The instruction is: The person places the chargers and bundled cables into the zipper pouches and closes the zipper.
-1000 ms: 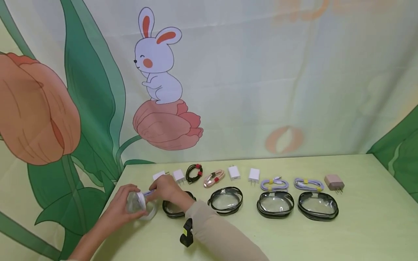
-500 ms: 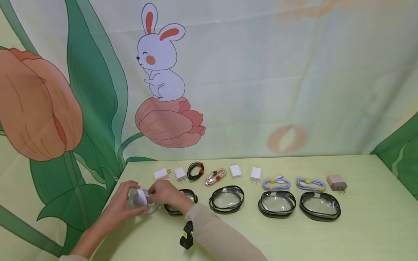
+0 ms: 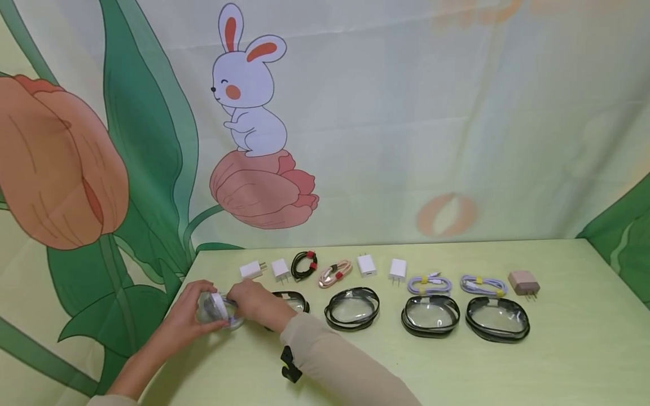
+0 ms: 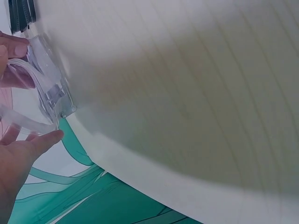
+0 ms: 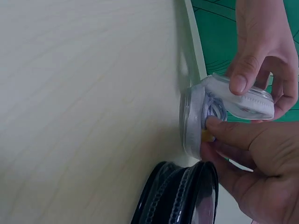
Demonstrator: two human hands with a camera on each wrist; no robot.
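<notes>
A small clear zip pouch (image 5: 192, 123) with white trim stands near the table's left edge, its lid flap folded back. My left hand (image 3: 185, 316) grips that flap between thumb and fingers. In the right wrist view, my right hand (image 5: 268, 163) pinches a coiled purple cable (image 5: 217, 106) with a yellow tie at the pouch's opening. The cable lies partly inside the pouch; fingers hide the rest. Right beside my right hand sits a black-trimmed clear pouch (image 3: 297, 300), partly covered by the forearm in the head view.
Three more black-trimmed pouches (image 3: 352, 309) line the table to the right. Behind them lie white charger plugs (image 3: 398, 270), a black cable (image 3: 303, 265), a pink cable (image 3: 335, 274), two purple cables (image 3: 429, 285) and a pink plug (image 3: 523, 283). A printed curtain (image 3: 365, 141) hangs behind.
My right hand has brought the purple cable from beside the white-trimmed pouch into its opening. A white plug at the back left has come into full view. My left hand keeps its grip.
</notes>
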